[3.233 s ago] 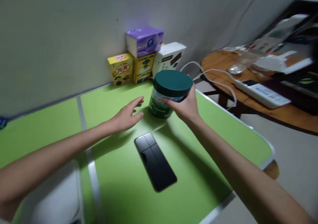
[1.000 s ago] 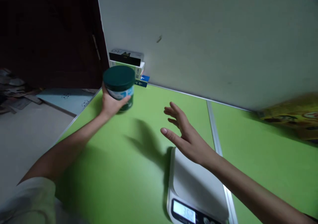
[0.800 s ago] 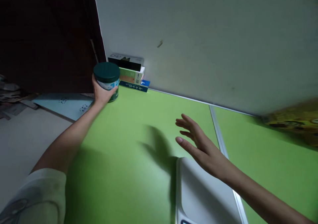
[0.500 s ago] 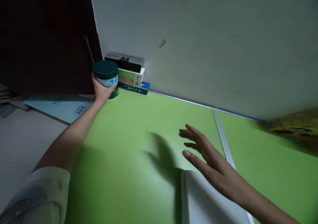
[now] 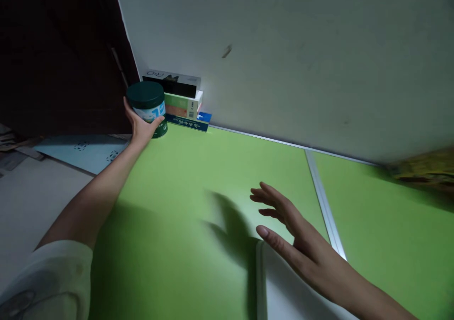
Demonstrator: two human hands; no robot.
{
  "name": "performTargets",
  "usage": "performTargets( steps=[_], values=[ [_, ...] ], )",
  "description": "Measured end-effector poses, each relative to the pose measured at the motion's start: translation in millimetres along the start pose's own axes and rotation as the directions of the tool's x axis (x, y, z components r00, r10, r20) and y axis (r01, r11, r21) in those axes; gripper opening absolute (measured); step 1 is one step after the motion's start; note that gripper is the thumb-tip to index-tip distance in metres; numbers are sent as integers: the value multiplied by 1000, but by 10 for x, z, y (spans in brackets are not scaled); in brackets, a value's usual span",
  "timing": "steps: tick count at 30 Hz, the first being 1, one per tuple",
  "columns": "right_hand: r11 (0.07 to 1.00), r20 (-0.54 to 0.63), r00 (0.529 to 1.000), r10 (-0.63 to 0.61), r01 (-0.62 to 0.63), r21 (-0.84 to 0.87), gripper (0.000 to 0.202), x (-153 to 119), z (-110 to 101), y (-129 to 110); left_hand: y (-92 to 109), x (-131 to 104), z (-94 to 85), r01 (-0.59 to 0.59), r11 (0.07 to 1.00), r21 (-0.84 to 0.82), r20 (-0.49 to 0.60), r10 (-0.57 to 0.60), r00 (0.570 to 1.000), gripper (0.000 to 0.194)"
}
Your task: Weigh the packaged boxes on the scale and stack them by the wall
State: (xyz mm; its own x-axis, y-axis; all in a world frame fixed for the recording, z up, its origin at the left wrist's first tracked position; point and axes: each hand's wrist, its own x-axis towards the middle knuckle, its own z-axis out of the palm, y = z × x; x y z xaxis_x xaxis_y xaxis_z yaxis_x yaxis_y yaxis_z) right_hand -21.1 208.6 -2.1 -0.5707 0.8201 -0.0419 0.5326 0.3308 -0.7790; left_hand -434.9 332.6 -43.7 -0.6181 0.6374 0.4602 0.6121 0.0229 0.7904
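Note:
At the far left corner of the green table (image 5: 191,178), my left hand (image 5: 142,128) is wrapped round a dark green canister (image 5: 146,95) with a blue and white label. The canister stands upright beside a stack of flat boxes: a black and grey one (image 5: 177,84) on top, a green and white one (image 5: 180,104) in the middle and a blue one (image 5: 189,122) at the bottom. My right hand (image 5: 287,225) hovers, fingers apart and holding nothing, over the edge of a white flat object (image 5: 283,282).
A pale wall (image 5: 283,64) runs along the table's back edge. A yellow package (image 5: 429,171) lies at the far right. Dark furniture (image 5: 64,55) stands at the left, with a light blue panel (image 5: 81,149) below it. A metal strip (image 5: 322,197) crosses the table.
The view has shifted slightly, so the canister and boxes appear a little further left and up. My left hand still grips the canister; my right hand stays open, slightly lower in view.

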Motion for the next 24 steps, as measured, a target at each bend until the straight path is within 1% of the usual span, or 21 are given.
performTargets(
  steps=[3, 5, 7, 8, 9, 10, 11, 12, 13, 14, 15, 16, 17, 18, 19, 20, 22, 24],
  values=[
    [1000, -24, 1000, -16, 16, 2, 64, -158, -71, 4, 39, -201, -95, 53, 996, 69, 22, -54, 998, 128],
    [1000, -43, 999, -14, 14, 8, 65, -297, -134, 31, 87, -445, -147, 53, 992, 117, 17, -55, 998, 121],
    [999, -49, 999, 25, -24, 24, 65, -439, -203, 51, 212, -770, -173, -34, 991, 132, 43, 28, 999, 103],
    [998, -43, 998, 51, -50, 33, 64, -507, -239, 49, 321, -957, -176, -113, 987, 118, 109, 100, 989, 90],
    [996, -31, 997, 76, -75, 42, 61, -570, -277, 36, 466, -1153, -174, -204, 975, 83, 218, 182, 959, 74],
    [995, -12, 996, 91, -90, 48, 58, -629, -317, 15, 647, -1352, -171, -292, 956, 24, 356, 265, 896, 56],
    [994, 11, 996, 94, -94, 54, 52, -684, -359, -10, 858, -1549, -168, -364, 930, -60, 523, 340, 782, 38],
    [995, 38, 996, 82, -84, 60, 47, -736, -402, -34, 1091, -1737, -165, -397, 905, -151, 677, 388, 625, 27],
    [996, 63, 997, 52, -57, 71, 40, -788, -447, -50, 1335, -1911, -161, -401, 889, -222, 781, 408, 473, 22],
    [996, 75, 997, 4, -11, 88, 35, -844, -493, -54, 1578, -2069, -152, -405, 869, -284, 841, 429, 330, 18],
    [993, 78, 996, -54, 45, 112, 29, -909, -541, -44, 1811, -2210, -134, -394, 846, -360, 869, 457, 187, 15],
    [985, 70, 991, -111, 101, 141, 25, -985, -589, -21, 2028, -2337, -103, -377, 817, -437, 867, 495, 66, 15],
    [974, 51, 987, -156, 145, 173, 21, -1073, -639, 13, 2225, -2453, -57, -357, 780, -514, 842, 538, -38, 14],
    [964, 27, 983, -180, 171, 203, 18, -1175, -688, 57, 2402, -2560, 4, -333, 740, -585, 804, 581, -122, 15],
    [957, 0, 983, -181, 176, 231, 17, -1287, -738, 107, 2558, -2660, 78, -311, 702, -641, 765, 617, -184, 15],
    [952, -25, 986, -163, 164, 259, 16, -1405, -789, 164, 2698, -2756, 164, -295, 671, -680, 732, 641, -230, 16],
    [938, -74, 992, -107, 125, 323, 16, -1644, -899, 298, 2937, -2937, 356, -281, 642, -713, 701, 651, -290, 20],
    [914, -125, 991, -50, 96, 395, 16, -1854, -1030, 471, 3152, -3108, 570, -277, 638, -719, 695, 640, -329, 23]
  ],
)
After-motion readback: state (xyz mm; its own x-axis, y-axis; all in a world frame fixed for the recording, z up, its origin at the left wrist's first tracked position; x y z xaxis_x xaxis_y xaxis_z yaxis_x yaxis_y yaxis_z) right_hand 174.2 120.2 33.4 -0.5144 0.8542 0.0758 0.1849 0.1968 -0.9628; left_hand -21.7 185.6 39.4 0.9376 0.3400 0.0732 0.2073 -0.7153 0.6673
